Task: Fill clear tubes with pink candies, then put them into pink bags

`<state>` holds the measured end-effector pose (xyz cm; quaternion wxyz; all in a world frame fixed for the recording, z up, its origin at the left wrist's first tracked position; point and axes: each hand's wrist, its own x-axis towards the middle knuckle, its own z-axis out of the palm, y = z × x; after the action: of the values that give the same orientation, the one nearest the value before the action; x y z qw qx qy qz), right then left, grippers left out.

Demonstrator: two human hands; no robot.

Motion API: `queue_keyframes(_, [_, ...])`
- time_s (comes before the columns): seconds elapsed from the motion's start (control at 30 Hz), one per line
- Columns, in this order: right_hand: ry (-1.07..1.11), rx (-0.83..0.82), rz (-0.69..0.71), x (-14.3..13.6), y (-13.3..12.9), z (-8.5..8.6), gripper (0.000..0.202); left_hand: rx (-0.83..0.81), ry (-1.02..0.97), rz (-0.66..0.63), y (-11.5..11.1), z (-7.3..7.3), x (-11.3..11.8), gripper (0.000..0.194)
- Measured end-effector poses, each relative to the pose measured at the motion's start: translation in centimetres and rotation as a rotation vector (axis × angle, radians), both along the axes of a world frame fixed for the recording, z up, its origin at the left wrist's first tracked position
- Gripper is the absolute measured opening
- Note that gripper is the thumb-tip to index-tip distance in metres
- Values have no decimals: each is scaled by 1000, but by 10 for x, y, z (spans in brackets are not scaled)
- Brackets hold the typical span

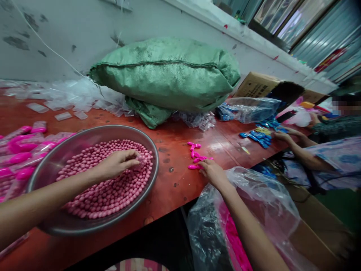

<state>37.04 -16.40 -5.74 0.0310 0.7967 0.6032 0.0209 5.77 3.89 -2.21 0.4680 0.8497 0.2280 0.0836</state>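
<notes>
Left grip (120, 163) is reaching into a wide, round grey metal basin (60, 156), with thumb and fingers drawn close together over the beads. Something small and see-through might be at the fingertips, but it's too blurry for me to tell whether it's actually pinched. Those beads (107, 201) are round, pink and shiny, and there's a big heap of them inside the basin.

Right grip (214, 173) is out to the right of the basin, fingers loosely curled with just a small gap to the thumb. Its fingertips are right at a little scatter of bright pink, glossy plastic pieces (194, 167) on the reddish-brown surface (175, 195). Can't tell if it's got hold of one.

Left of the basin you've got a pile of clear packs with bright pink ends (24, 145). Behind the basin there's a spread of flat, clear plastic pieces (81, 114), plus a fat green woven sack (169, 81). Way off to the right of the basin, a co-worker's hands (283, 136) are at a bunch of shiny blue pieces (262, 138).
</notes>
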Motion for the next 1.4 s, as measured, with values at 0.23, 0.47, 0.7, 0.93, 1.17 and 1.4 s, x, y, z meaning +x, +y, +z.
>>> queue_keyframes(0.23, [98,208,-51,-4,11,3,22,-729,-351,209,-30,32,-25,19])
queue_keyframes(0.47, [433,455,460,-105,55,93,20,-789,-513,168,-51,41,-31,22])
queue_keyframes(0.7, [964,408,594,-176,91,102,16,-582,-514,191,-55,43,-49,21])
queue_keyframes(0.93, [892,388,594,-192,97,101,22,-234,-514,257,-44,36,-73,24])
queue_keyframes(1.17, [443,174,811,-205,99,113,32,-89,-497,266,-35,29,-82,23])
queue_keyframes(1.4, [311,78,818,-199,105,104,25,-22,-487,348,-31,24,-90,21])
